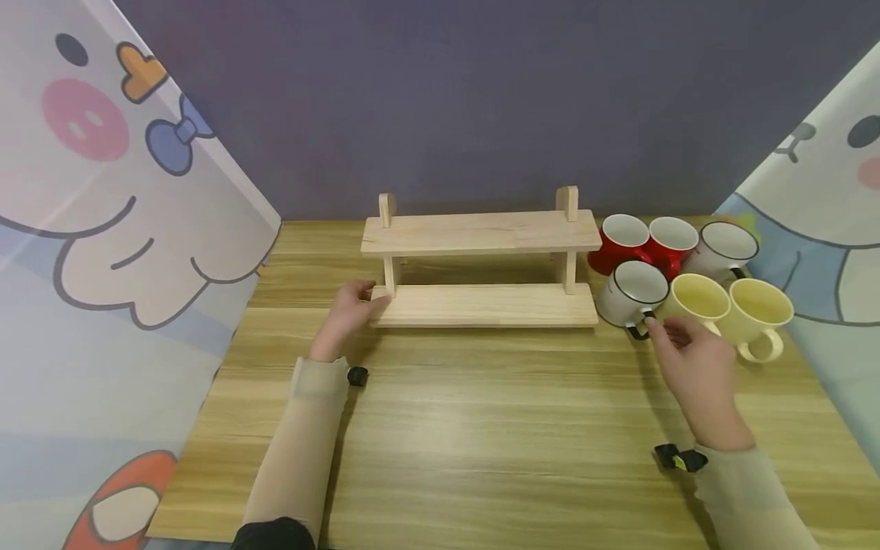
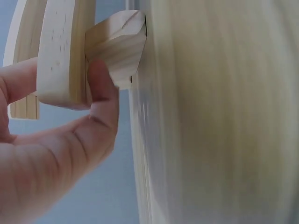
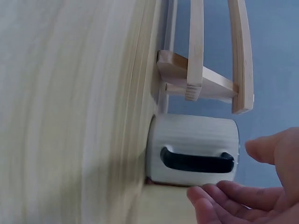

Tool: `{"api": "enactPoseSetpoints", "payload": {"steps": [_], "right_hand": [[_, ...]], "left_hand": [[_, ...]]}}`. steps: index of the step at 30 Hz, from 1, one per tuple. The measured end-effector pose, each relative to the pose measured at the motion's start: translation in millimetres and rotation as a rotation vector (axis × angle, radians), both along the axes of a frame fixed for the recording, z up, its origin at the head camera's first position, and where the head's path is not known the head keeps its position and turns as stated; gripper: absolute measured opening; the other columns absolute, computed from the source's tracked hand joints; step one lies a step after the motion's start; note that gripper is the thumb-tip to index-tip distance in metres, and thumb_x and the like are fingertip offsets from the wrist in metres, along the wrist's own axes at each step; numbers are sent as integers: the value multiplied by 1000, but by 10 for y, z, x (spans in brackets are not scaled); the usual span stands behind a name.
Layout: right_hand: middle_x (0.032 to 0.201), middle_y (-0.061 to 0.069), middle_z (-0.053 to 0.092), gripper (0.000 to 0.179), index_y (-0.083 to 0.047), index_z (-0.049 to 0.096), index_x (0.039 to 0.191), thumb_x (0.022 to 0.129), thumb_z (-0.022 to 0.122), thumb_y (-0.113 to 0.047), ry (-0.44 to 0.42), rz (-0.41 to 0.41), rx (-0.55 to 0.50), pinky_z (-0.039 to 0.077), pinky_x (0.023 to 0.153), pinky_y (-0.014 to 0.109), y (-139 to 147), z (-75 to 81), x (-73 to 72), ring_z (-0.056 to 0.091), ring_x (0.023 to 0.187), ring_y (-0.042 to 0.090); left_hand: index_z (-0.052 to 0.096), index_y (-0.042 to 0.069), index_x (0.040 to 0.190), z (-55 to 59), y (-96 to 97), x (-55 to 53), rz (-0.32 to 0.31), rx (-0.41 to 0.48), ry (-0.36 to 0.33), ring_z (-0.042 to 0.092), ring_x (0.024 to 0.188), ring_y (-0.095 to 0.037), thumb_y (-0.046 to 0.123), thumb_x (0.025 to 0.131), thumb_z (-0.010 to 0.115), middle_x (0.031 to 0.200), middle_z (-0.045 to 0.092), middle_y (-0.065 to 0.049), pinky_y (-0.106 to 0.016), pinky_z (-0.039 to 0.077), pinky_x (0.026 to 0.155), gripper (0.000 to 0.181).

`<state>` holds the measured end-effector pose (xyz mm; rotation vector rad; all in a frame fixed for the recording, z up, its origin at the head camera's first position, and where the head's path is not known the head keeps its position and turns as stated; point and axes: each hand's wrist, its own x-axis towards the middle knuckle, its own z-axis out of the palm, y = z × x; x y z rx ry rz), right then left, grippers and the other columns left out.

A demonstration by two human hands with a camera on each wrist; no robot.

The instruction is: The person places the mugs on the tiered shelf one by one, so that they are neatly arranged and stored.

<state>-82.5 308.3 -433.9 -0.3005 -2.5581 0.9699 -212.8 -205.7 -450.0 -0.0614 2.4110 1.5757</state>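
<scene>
My left hand (image 1: 349, 309) holds the left end of the lower board of a two-tier wooden shelf (image 1: 481, 305). In the left wrist view the thumb and a bent finger (image 2: 100, 100) pinch that board end (image 2: 60, 56). On the right, my right hand (image 1: 697, 367) is beside a white mug (image 1: 622, 305) with a black rim and black handle. The right wrist view shows its thumb and fingers (image 3: 247, 196) apart, close by the mug handle (image 3: 198, 162), with nothing gripped. This mug stands upright just off the shelf's right end.
Behind and beside the white mug are two red mugs (image 1: 608, 256), another white mug (image 1: 711, 260) and two yellow mugs (image 1: 763, 305), all upright. Everything stands on a wood-grain table (image 1: 467, 428). A dark wall panel (image 1: 440, 99) rises at the back, with cartoon-printed panels (image 1: 137, 367) at the sides.
</scene>
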Motion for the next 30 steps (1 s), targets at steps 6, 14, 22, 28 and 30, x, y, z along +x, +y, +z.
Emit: {"api": "enactPoseSetpoints", "payload": {"steps": [6, 14, 22, 28, 30], "right_hand": [[94, 23, 71, 41, 8, 73, 110, 102, 64, -31, -32, 46, -35, 41, 60, 13, 21, -88, -124, 51, 71, -9], [91, 21, 72, 42, 5, 76, 101, 105, 58, -32, -75, 72, -74, 40, 61, 21, 37, -115, -198, 53, 71, 5], [96, 1, 73, 48, 11, 68, 118, 109, 52, -33, -147, 143, -332, 48, 78, 14, 99, -147, -247, 63, 91, 3], [98, -4, 73, 44, 19, 62, 120, 107, 57, -23, -111, 213, -641, 49, 83, 14, 118, -176, -272, 66, 95, 4], [97, -1, 73, 41, 19, 62, 118, 106, 59, -20, -98, 225, -728, 50, 83, 15, 119, -180, -272, 67, 94, 6]], "left_hand": [[32, -10, 153, -17, 7, -4, -11, 36, -64, 48, 125, -35, 28, 101, 69, 147, 41, -29, -41, 48, 95, 74], [36, -13, 149, 18, 0, 7, 0, 160, -120, 56, 103, -22, 19, 102, 66, 132, 53, -24, -29, 50, 82, 64], [46, -13, 140, 8, -10, -11, -13, 195, -119, 54, 84, -16, 14, 102, 65, 115, 58, -17, -27, 48, 68, 50], [52, -12, 135, 21, -19, 4, -25, 228, -137, 55, 83, -17, 11, 102, 65, 110, 60, -16, -29, 50, 69, 43], [52, -12, 135, 23, -24, 4, -30, 224, -145, 55, 82, -17, 13, 102, 65, 109, 61, -15, -30, 51, 69, 44]]}}
